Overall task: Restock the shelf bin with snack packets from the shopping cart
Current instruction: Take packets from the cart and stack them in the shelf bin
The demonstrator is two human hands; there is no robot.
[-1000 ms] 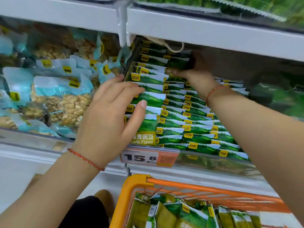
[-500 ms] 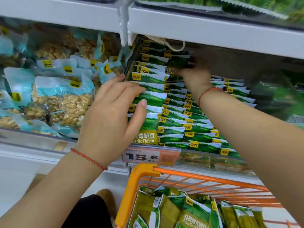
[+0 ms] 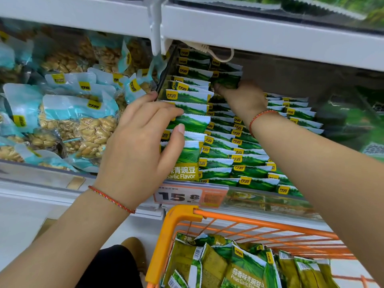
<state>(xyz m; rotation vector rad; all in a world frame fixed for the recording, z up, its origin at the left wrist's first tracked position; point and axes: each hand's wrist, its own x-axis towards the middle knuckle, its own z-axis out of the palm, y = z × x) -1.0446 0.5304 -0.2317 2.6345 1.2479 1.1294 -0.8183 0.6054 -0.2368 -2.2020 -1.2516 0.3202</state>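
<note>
While green packets (image 3: 218,163) fill bin (image 3: 270,202), cart (image 3: 187,217) half-full

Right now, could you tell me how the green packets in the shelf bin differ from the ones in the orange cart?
The shelf-bin packets stand in tidy overlapping rows, mostly their top edges showing; the cart packets lie in a loose, tilted heap with whole faces and barcoded backs visible. Both hands are at the shelf-bin packets: the left hand rests on the front column, the right hand reaches to the back. Nothing touches the cart packets. Both share green garlic-flavour pea wrapping with a yellow logo.
</note>
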